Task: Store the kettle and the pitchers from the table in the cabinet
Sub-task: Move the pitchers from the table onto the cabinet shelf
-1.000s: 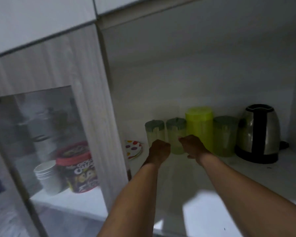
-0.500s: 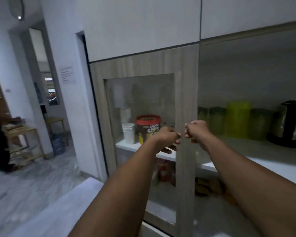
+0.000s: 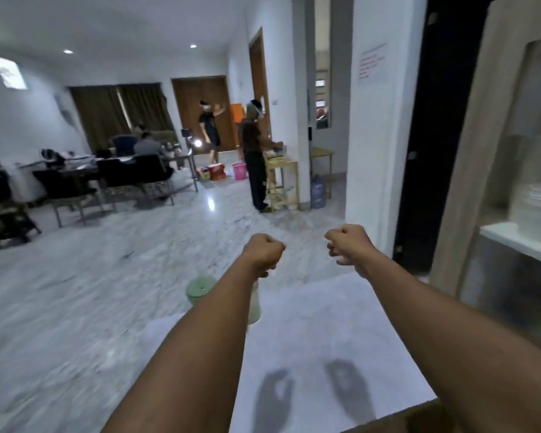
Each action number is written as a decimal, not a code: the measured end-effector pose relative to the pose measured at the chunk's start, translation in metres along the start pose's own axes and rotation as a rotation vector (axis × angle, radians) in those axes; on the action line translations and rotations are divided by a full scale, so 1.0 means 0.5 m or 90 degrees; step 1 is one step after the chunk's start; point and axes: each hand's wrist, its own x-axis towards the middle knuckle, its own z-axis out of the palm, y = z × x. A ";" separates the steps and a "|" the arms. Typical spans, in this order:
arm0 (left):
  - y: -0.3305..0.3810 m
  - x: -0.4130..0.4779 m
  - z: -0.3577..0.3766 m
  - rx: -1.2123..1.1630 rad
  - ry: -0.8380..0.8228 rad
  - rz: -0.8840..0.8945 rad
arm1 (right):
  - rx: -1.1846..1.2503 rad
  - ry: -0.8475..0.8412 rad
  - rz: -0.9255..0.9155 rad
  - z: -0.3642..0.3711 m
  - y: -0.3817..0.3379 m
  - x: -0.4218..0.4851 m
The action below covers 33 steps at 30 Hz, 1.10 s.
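Left hand (image 3: 263, 251) & right hand (image 3: 345, 242): both curled into empty fists above white matte table (image 3: 325, 323). Green-lidded round plastic pitcher (image 3: 200, 289) stands on table's far left corner, partly behind left forearm. Wood-grain cabinet (image 3: 469, 170) w/ glass door right of table; glossy marble floor (image 3: 75, 292) left.

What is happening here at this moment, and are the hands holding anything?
Both hands are closed and hold nothing. The left hand and right hand hang over a white table. One pale green pitcher stands on the table's far corner, partly hidden behind the left forearm. The cabinet is at the right edge.
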 end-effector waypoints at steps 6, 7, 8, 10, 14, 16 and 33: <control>-0.299 0.160 -0.080 0.061 0.229 -0.247 | -0.076 -0.180 0.077 0.327 0.168 0.157; -0.347 0.174 -0.074 0.068 0.240 -0.307 | -0.093 -0.203 0.091 0.368 0.202 0.169; -0.392 0.185 -0.066 0.074 0.245 -0.359 | -0.107 -0.222 0.111 0.410 0.235 0.180; -0.462 0.195 -0.046 0.082 0.260 -0.425 | -0.120 -0.251 0.153 0.484 0.290 0.198; -0.560 0.229 -0.025 0.030 0.309 -0.479 | -0.132 -0.258 0.205 0.603 0.358 0.212; -0.581 0.254 -0.022 -0.013 0.310 -0.470 | -0.179 -0.233 0.223 0.636 0.384 0.218; -0.376 0.226 -0.047 -0.157 0.169 -0.314 | -0.116 -0.115 0.163 0.417 0.262 0.243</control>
